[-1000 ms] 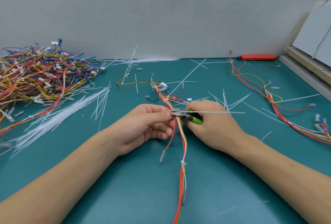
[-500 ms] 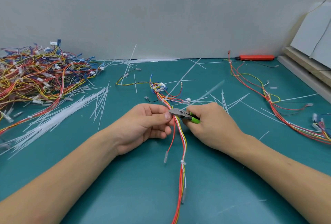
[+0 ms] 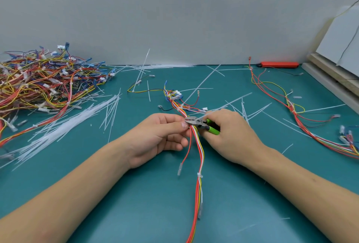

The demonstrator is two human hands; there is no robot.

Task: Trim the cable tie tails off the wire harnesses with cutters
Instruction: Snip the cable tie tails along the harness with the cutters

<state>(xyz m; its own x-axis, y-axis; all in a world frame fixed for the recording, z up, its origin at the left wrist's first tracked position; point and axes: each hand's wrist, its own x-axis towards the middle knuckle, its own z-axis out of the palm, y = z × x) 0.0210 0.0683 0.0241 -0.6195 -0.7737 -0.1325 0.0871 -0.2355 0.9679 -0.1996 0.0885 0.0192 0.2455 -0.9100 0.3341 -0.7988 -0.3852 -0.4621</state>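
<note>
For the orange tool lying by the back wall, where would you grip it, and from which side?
Judging by its pose, grip the orange tool around the middle of its long body, coming from above: it lies flat along the wall, on the green table, so fingers can span its narrow width.

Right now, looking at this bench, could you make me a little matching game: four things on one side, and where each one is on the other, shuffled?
Things:
1. cutters
2. heap of wire harnesses
3. red tool
4. bundle of loose cable ties

Places:
A. far right, against the wall
B. in the right hand
C. far left of the mat
D. on the mat, just in front of the heap

Pairs: 1-B, 2-C, 3-A, 4-D
</note>
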